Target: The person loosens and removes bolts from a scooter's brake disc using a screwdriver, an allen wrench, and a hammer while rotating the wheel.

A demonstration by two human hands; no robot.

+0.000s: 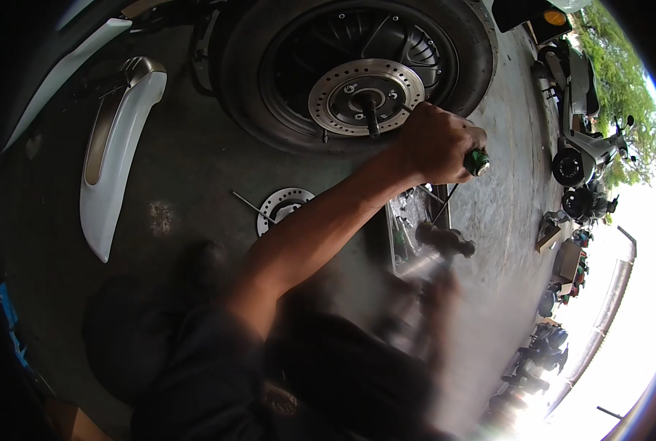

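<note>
My left hand [442, 143] is closed round a screwdriver with a green handle [477, 162]. The tool's shaft points at the edge of the perforated brake disc [328, 92] on the wheel hub; whether its tip touches is hard to tell. My right hand [439, 298], smeared by motion, is wrapped round a hammer, whose head [445, 241] is below my left hand. The black wheel [243, 88] with its tyre stands at the top, its axle [372, 121] sticking out of the disc's centre.
A second perforated disc [270, 202] and a thin rod lie on the floor left of my forearm. A clear tray [394, 235] with small parts is beneath the hammer. A white and bronze panel [118, 162] lies at left. Scooters [581, 151] and boxes [567, 261] line the right.
</note>
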